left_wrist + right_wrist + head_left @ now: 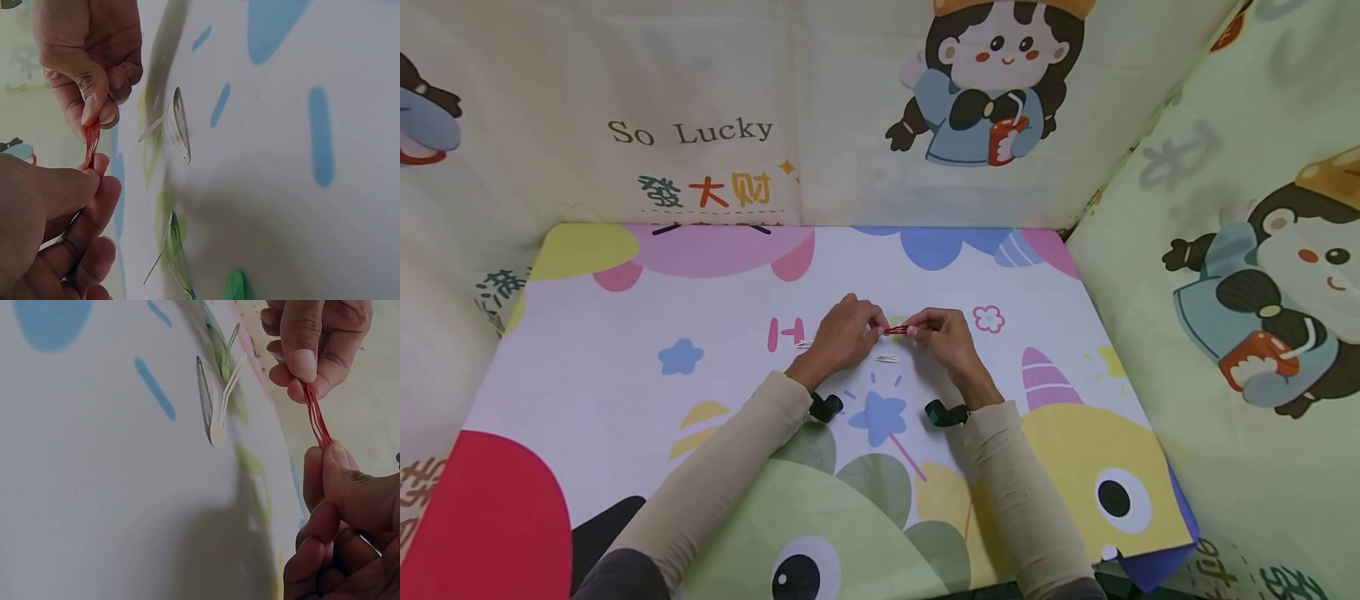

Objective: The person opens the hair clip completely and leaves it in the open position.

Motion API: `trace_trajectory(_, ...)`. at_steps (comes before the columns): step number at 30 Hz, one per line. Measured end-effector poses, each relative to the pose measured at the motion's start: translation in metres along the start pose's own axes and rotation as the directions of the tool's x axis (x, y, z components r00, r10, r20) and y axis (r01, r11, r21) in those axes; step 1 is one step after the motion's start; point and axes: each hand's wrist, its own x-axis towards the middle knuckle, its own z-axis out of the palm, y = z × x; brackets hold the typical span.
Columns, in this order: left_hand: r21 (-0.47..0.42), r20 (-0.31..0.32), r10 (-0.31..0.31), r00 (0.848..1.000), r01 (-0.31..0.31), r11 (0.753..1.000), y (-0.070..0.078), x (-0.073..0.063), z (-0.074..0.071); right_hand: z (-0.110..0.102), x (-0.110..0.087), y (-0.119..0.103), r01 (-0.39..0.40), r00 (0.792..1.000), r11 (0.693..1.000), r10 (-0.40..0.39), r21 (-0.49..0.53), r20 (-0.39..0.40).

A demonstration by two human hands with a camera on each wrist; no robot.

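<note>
Between my two hands, a red snap hair clip is held by its ends above the table. My left hand pinches one end between thumb and fingers. The other end is pinched by my right hand. In the right wrist view the clip's narrow red strips run slightly bowed from one thumb to the other. Below the hands lies a white snap hair clip, its two parts spread apart in the right wrist view. Another clip is partly hidden beside my left wrist; it looks greenish in the left wrist view.
The table carries a printed cloth with cartoon shapes. Printed curtains stand along its back and right side. A black wrist camera sits on my left wrist, another camera on my right.
</note>
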Motion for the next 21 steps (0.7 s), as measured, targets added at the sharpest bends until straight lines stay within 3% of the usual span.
trace_trajectory(21,0.004,0.026,0.008,1.0,-0.008,1.0,0.0004,0.002,-0.0007,-0.0047,0.0015,0.0034,-0.018,1.0,1.0,0.018,0.02,0.026)
